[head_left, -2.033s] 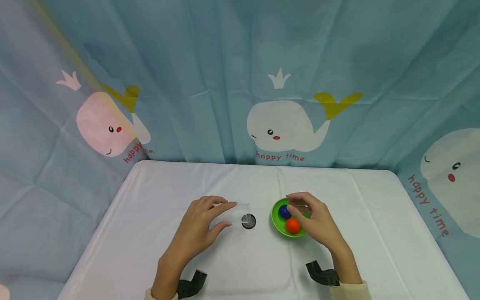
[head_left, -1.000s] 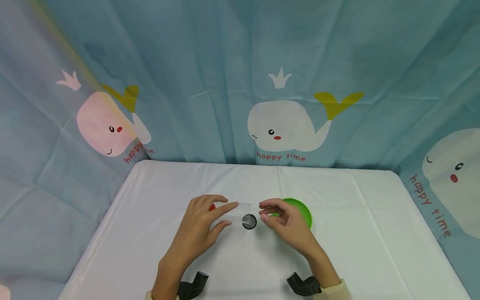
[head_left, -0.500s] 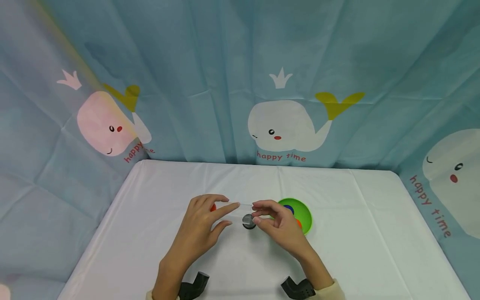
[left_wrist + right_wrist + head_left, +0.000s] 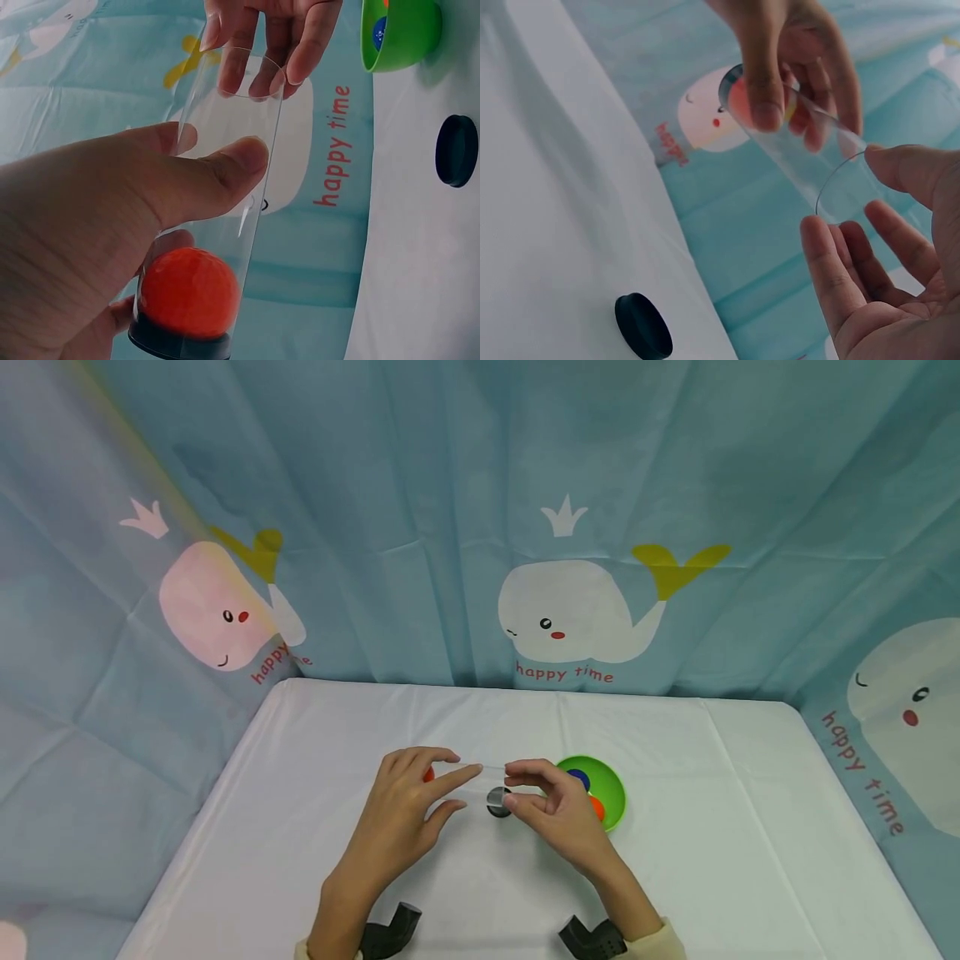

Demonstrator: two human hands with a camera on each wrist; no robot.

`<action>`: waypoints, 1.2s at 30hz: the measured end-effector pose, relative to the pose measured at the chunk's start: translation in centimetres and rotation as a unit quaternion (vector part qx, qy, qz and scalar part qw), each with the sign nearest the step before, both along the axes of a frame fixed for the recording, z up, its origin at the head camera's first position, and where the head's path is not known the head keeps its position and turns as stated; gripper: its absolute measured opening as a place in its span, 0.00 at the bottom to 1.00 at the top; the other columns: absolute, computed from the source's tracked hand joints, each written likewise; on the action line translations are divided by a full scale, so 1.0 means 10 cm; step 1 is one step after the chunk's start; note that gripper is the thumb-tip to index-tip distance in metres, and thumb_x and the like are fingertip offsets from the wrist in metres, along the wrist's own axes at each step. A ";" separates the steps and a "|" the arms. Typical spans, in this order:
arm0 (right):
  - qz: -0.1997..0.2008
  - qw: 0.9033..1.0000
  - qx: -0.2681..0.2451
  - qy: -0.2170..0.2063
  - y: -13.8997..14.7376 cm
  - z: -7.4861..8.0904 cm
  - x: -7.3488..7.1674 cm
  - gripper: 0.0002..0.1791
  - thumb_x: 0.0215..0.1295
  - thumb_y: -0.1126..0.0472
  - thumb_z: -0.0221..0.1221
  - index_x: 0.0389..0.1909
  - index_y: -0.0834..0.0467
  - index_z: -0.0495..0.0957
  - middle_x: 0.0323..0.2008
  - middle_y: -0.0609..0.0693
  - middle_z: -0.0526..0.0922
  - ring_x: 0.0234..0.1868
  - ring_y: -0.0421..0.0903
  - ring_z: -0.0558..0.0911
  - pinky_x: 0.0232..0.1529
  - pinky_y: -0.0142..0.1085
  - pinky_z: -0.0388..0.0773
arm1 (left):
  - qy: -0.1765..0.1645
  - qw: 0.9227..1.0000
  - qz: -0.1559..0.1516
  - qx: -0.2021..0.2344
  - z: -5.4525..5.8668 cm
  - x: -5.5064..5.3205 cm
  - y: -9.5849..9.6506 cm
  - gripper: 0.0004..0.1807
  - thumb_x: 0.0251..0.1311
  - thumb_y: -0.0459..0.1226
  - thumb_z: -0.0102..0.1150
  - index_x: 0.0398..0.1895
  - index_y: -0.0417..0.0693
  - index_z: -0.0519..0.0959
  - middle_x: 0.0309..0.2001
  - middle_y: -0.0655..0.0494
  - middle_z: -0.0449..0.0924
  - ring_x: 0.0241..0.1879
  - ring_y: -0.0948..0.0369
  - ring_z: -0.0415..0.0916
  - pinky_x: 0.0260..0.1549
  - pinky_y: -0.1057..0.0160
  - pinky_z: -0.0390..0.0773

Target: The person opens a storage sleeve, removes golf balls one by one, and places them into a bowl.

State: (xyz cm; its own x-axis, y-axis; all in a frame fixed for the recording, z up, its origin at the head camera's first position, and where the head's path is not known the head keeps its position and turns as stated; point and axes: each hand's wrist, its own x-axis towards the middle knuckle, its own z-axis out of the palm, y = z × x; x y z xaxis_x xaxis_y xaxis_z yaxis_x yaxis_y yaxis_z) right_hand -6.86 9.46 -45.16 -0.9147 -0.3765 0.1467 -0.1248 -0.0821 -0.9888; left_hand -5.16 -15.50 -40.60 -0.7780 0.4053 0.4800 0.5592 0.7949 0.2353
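A clear tube (image 4: 238,112) with a dark base lies tilted between both hands over the table. One red-orange ball (image 4: 189,292) sits inside it against that base. My left hand (image 4: 408,797) grips the tube around its middle, thumb on the near side. At the mouth end, the thumb and fingers of my right hand (image 4: 551,797) hold the rim from opposite sides, with no ball between them. Below the tube's mouth a round black cap (image 4: 643,327) lies on the white cloth. A green bowl (image 4: 617,797) partly hidden by my right hand contains a blue ball (image 4: 578,777) and an orange ball (image 4: 597,807).
A white cloth covers the table (image 4: 712,843). Behind it and at both sides hangs a blue curtain (image 4: 420,610) printed with whales. Black wrist mounts (image 4: 392,932) sit on both forearms.
My right hand has left the green bowl, moved left to the tube's mouth and taken its rim. My left hand and the tube have barely moved.
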 end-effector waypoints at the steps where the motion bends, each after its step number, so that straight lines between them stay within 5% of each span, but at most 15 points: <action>1: -0.001 1.000 0.000 0.001 0.00 0.00 0.00 0.22 0.72 0.66 0.66 0.64 0.60 0.77 0.63 0.62 0.79 0.57 0.43 0.87 0.54 0.33 0.87 | 0.003 1.000 -0.001 0.000 0.00 0.00 0.00 0.32 0.51 0.40 0.84 0.62 0.69 0.85 0.56 0.58 0.83 0.59 0.53 0.78 0.64 0.46 0.72; 10: -0.010 1.000 0.000 -0.001 -0.04 -0.02 0.01 0.22 0.72 0.66 0.66 0.64 0.59 0.77 0.62 0.62 0.80 0.59 0.44 0.85 0.55 0.33 0.87 | 0.016 1.000 0.007 -0.009 0.00 0.02 0.00 0.33 0.49 0.39 0.85 0.61 0.69 0.85 0.56 0.58 0.83 0.58 0.52 0.78 0.64 0.47 0.71; 16: -0.014 1.000 -0.005 -0.001 -0.05 -0.02 0.01 0.21 0.72 0.66 0.65 0.64 0.59 0.78 0.61 0.62 0.80 0.61 0.55 0.84 0.55 0.33 0.87 | 0.011 1.000 0.007 -0.001 0.02 0.03 0.00 0.34 0.47 0.38 0.86 0.60 0.70 0.86 0.55 0.58 0.82 0.57 0.52 0.78 0.64 0.48 0.70; 22: -0.019 1.000 -0.004 -0.006 -0.06 -0.03 0.01 0.21 0.73 0.66 0.65 0.64 0.62 0.77 0.62 0.64 0.80 0.60 0.45 0.84 0.54 0.32 0.87 | 0.018 1.000 0.001 0.006 0.03 0.02 0.00 0.32 0.50 0.37 0.85 0.59 0.70 0.86 0.54 0.58 0.82 0.57 0.53 0.77 0.63 0.49 0.69; 36: -0.016 0.999 -0.021 -0.040 -0.07 -0.01 0.00 0.23 0.72 0.65 0.66 0.66 0.62 0.76 0.64 0.62 0.80 0.59 0.44 0.85 0.56 0.34 0.87 | 0.021 1.000 0.003 -0.006 0.04 0.02 -0.01 0.33 0.50 0.39 0.85 0.62 0.69 0.85 0.56 0.58 0.82 0.58 0.53 0.77 0.63 0.48 0.69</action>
State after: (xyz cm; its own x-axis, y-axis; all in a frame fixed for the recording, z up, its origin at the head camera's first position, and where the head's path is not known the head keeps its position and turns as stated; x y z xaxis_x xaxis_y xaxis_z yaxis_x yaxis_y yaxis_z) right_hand -6.84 8.71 -45.29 -0.9356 -0.3421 0.0873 -0.0485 -0.1204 -0.9915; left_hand -4.94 -15.65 -40.25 -0.7595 0.4073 0.5071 0.5640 0.8008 0.2016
